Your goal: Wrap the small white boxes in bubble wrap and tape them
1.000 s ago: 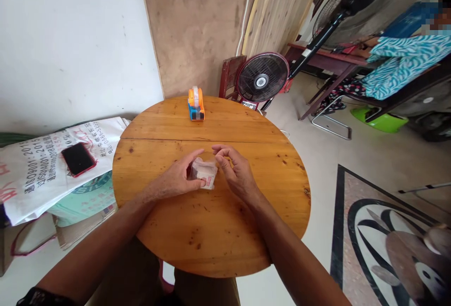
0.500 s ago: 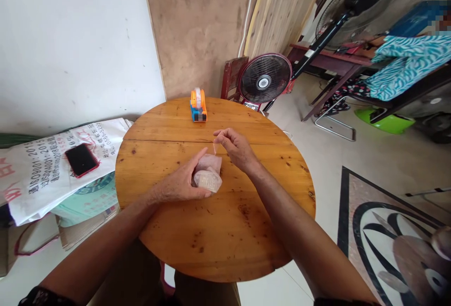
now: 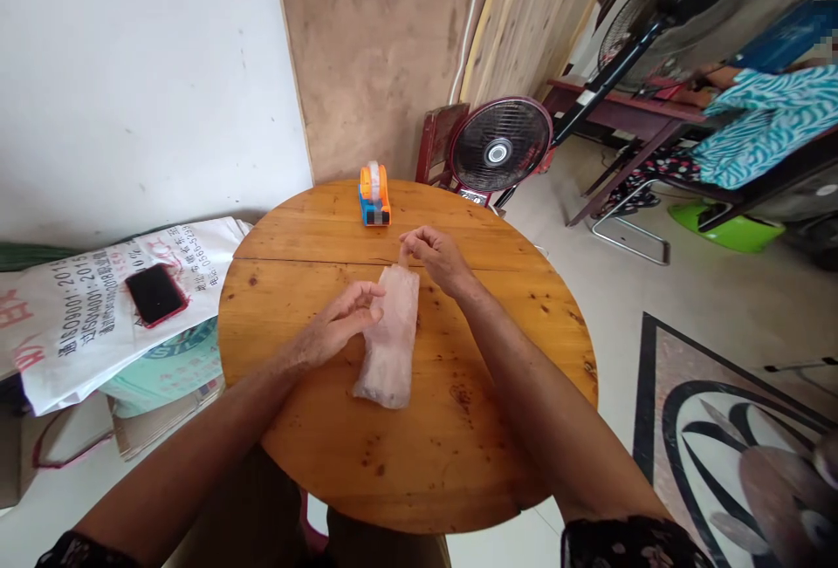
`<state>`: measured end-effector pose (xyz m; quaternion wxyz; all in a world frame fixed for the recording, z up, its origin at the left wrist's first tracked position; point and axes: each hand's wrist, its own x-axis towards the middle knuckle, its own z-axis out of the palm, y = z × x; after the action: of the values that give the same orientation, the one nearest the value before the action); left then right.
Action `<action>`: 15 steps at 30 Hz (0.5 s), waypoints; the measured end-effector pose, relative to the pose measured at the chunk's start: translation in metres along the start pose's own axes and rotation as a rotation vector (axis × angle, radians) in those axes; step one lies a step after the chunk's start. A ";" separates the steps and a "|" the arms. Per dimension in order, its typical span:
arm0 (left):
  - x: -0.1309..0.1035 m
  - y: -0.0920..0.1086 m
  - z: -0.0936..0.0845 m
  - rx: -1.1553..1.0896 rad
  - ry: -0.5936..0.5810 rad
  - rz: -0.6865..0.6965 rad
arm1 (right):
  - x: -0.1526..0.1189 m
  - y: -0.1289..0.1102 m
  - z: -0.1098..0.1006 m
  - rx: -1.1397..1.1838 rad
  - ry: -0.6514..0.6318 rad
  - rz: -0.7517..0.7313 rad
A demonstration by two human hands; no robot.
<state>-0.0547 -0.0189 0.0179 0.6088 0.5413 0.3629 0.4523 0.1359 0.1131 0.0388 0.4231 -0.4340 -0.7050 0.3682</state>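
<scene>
A long, pale pink packet in bubble wrap [image 3: 391, 337] lies on the round wooden table [image 3: 497, 463], its far end pointing away from me. My left hand [image 3: 346, 315] is at the packet's left side, thumb and fingers apart, with the fingertips over its edge. Above the far end, my right hand [image 3: 433, 256] pinches a thin see-through strip of tape [image 3: 404, 256] between thumb and forefinger. The strip hangs down towards the packet; whether it sticks there I cannot tell. What the bubble wrap encloses is hidden.
An orange and blue tape dispenser [image 3: 375, 195] stands at the table's far edge. Left of the table, a phone [image 3: 155, 295] rests on white printed sacks [image 3: 85, 315]. A fan [image 3: 501, 149] stands behind, and a person in a patterned garment [image 3: 765, 127] sits at the right.
The packet, bunched with one end raised towards me, now lies stretched out lengthwise. My left hand has loosened from around it. My right hand stays near the far end, still pinching the strip.
</scene>
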 end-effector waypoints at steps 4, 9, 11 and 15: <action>0.005 -0.004 0.000 -0.099 0.017 -0.080 | 0.000 0.005 0.004 0.014 -0.015 0.018; 0.009 -0.008 0.000 -0.195 0.085 -0.097 | -0.012 0.004 -0.004 -0.015 0.174 0.042; 0.009 -0.009 -0.001 -0.184 0.093 -0.086 | -0.027 -0.007 -0.008 -0.013 0.234 0.018; 0.007 -0.009 -0.002 -0.163 0.091 -0.039 | -0.069 -0.034 -0.003 -0.092 0.076 0.014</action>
<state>-0.0530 -0.0112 0.0090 0.6422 0.4618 0.3627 0.4927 0.1466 0.0378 0.0509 0.4265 -0.4715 -0.7018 0.3214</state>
